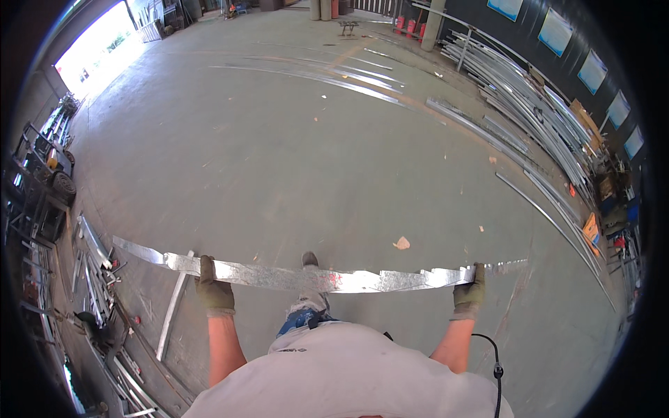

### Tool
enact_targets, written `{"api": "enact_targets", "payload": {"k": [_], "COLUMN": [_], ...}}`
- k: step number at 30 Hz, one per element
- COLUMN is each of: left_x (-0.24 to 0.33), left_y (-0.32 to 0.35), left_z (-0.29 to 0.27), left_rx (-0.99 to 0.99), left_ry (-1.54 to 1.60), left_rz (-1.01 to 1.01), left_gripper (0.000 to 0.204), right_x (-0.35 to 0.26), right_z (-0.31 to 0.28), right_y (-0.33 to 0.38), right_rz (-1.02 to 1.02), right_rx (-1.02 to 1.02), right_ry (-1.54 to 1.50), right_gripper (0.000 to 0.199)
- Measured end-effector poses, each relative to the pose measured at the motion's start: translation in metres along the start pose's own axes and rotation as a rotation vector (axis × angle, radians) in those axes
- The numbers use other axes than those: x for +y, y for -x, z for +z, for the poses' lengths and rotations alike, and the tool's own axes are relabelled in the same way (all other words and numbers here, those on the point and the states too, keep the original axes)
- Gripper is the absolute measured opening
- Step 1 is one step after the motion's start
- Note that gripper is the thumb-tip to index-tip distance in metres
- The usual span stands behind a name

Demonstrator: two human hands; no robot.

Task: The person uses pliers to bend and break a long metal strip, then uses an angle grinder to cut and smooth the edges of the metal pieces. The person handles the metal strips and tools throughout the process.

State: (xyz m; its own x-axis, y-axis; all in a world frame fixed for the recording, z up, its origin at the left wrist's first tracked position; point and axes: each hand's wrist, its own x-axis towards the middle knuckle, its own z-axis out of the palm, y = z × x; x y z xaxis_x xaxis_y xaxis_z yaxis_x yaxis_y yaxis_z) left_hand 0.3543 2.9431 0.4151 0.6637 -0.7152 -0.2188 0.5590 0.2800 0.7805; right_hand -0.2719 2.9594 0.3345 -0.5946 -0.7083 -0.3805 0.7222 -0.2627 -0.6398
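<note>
Across my front at waist height I carry a long, shiny bundle of galvanized metal strips, whose ends stick out past both hands. My left hand, in an olive-green work glove, is closed round the bundle toward its left end. Toward the right end, my gloved right hand grips it too. The strips look stacked, with uneven, stepped edges near the right hand. The fingers of both hands are partly hidden by the metal. One shoe shows on the floor just beyond the bundle.
Long metal profiles lie on the floor ahead. A large stack of metal bars lines the right wall, with loose pipes beside it. On the left are a forklift, piled metal scraps and a single bar on the floor.
</note>
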Motion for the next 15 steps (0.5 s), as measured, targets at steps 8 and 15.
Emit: {"api": "enact_targets", "payload": {"k": [8, 15], "left_x": [-0.061, -0.092], "left_y": [-0.175, -0.302], "left_z": [0.121, 0.233], "left_rx": [0.091, -0.003], "left_ry": [0.023, 0.001], "left_rz": [-0.099, -0.176], "left_gripper": [0.018, 0.016], "right_x": [0.052, 0.096], "right_z": [0.128, 0.239], "right_y": [-0.119, -0.209], "right_rz": [-0.057, -0.108], "right_rx": [0.031, 0.101], "right_ry": [0.061, 0.051], "right_gripper": [0.027, 0.014]}}
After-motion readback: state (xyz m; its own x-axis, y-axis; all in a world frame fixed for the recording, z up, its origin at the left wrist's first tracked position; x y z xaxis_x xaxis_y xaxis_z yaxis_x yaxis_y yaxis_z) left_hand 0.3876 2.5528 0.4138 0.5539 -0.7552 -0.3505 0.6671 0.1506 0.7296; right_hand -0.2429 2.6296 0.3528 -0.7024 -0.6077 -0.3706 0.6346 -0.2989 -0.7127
